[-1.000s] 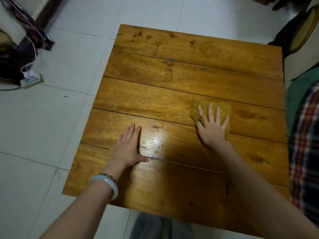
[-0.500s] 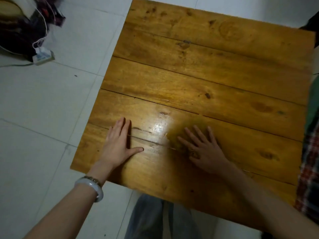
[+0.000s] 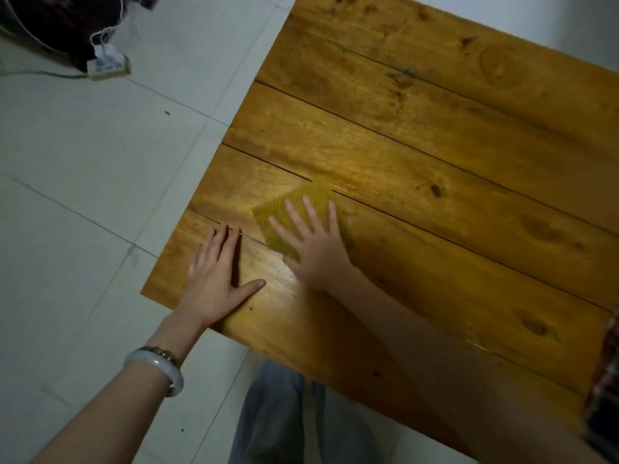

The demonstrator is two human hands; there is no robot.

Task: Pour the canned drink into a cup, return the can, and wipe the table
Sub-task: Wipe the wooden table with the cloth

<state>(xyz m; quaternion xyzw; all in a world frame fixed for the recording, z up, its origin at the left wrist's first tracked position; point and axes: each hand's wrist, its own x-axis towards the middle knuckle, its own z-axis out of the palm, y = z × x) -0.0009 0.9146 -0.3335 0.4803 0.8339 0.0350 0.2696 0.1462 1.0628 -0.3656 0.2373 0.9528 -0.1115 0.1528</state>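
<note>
Cloth point(image 3: 292, 209): yellow-green, ribbed weave, square, flat on table point(image 3: 435, 155) & turned diamond-wise. It sits in the table's front-left part, far corner over a gap btwn two planks. R hand point(image 3: 313, 251) presses flat on it, fingers straight & spread, palm over the near corner; far & left corners show. L hand point(image 3: 217, 276) lies flat on wood just beside the cloth, not touching it, fingers together, thumb out toward R hand. Glossy patch btwn the hands. Table's left edge runs close by L hand, front edge under its wrist. Planks stretch wide to the right & far side. Power strip point(image 3: 107, 67) on floor point(image 3: 83, 195), well apart at far left.
</note>
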